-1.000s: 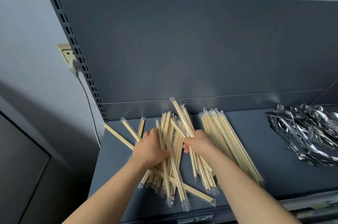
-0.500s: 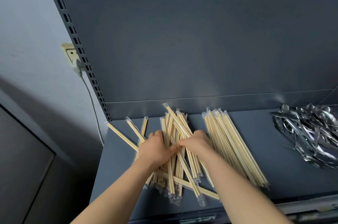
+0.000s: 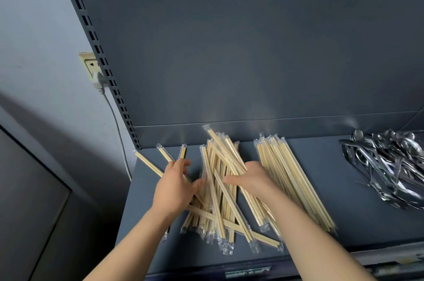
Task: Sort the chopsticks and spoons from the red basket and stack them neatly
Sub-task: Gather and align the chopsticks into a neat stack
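step in hand: judging by the layout, the sorting is finishing and the person is gathering the untidy chopsticks into line.
loose chopsticks (image 3: 215, 191): lying crossed in clear wrappers on the shelf (image 3: 358, 218), between the two hands, with a few strays fanning out to the left.
neat stack (image 3: 296, 184): lying just to the right of that heap, its sticks running parallel.
spoons (image 3: 390, 166): sitting in a tangled heap at the right end, well apart from the chopsticks.
left hand (image 3: 174, 186): resting on the strays, fingers loosely spread, thumb pressing against the heap and pinching nothing.
right hand (image 3: 250, 177): lying over the heap's right side; its fingertips are hiding, so I cannot tell whether they are curling round any sticks.
red basket: not showing.
next move: probably calling for both hands to squeeze inward, draw in the strays, level the ends and join the bundle to the neat stack. The spoons look to be waiting for tidying.
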The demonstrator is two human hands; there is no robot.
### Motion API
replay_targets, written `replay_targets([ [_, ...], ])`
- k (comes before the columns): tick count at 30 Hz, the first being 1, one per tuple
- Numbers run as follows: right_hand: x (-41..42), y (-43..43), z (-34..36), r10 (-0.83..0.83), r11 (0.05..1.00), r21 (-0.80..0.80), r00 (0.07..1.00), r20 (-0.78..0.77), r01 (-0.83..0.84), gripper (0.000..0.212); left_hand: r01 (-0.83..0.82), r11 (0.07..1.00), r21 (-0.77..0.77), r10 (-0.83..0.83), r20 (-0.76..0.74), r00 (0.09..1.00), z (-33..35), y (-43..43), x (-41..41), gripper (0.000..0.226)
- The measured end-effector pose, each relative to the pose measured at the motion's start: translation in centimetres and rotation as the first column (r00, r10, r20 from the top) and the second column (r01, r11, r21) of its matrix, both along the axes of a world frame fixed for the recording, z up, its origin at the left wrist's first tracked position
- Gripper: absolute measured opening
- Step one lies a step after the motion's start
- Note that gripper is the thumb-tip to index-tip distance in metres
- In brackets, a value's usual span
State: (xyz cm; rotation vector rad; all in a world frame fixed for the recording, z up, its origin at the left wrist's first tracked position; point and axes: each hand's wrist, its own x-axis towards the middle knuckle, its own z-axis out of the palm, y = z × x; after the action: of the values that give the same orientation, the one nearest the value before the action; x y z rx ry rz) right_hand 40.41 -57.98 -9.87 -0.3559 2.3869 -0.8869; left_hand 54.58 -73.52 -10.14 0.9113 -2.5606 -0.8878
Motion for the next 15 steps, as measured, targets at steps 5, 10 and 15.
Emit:
replay_targets([
  [5,2.1,-0.6,0.5,0.099,0.983,0.158,0.994,-0.039,-0.092,0.068,-0.175,0.979,-0.102,0.191,0.175,0.966,0.0,-0.6,2.8,0.047],
  [10,3.3,-1.7,0.2,0.119,0.974,0.202,0.990,-0.072,-0.102,0.061,-0.134,0.987,-0.089,0.155,0.304,0.940,-0.1,-0.2,3.6,0.056],
  [15,3.0,-1.7,0.1,0.057,0.994,0.097,0.998,0.002,-0.057,0.024,-0.065,0.998,-0.003,0.064,0.236,0.970,-0.1,0.2,2.9,0.038],
])
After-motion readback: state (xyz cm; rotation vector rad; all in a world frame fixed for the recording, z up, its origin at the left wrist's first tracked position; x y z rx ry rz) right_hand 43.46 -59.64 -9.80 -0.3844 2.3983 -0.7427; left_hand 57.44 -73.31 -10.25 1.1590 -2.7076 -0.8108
